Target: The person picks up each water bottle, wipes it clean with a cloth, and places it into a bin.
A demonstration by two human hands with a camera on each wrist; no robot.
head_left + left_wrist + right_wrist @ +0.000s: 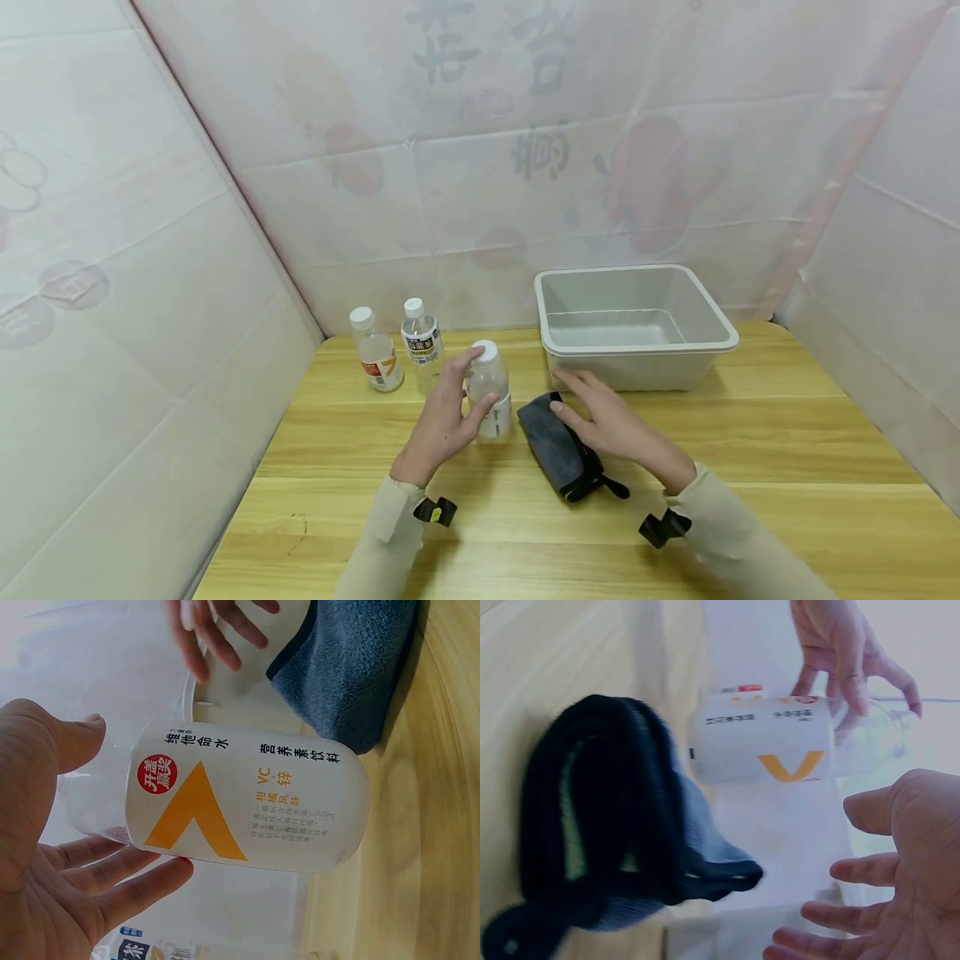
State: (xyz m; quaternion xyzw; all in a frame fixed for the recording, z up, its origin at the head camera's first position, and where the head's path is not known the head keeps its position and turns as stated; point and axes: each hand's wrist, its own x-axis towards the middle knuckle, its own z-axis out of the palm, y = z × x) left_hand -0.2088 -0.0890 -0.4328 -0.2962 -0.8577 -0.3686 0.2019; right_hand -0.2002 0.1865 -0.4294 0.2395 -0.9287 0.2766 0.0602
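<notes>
At about nine o'clock on the wooden worktop two spare bottles stand upright, and just right of them the left hand has its fingers curled lightly around the clear bottle, thumb at the label. That bottle looks empty, so probably light, smooth and easily dented; its labelled waist seems the surest hold. At three o'clock from it the right hand rests flat and relaxed, grasping nothing, on the soft dark pouch, before the grey tub.
</notes>
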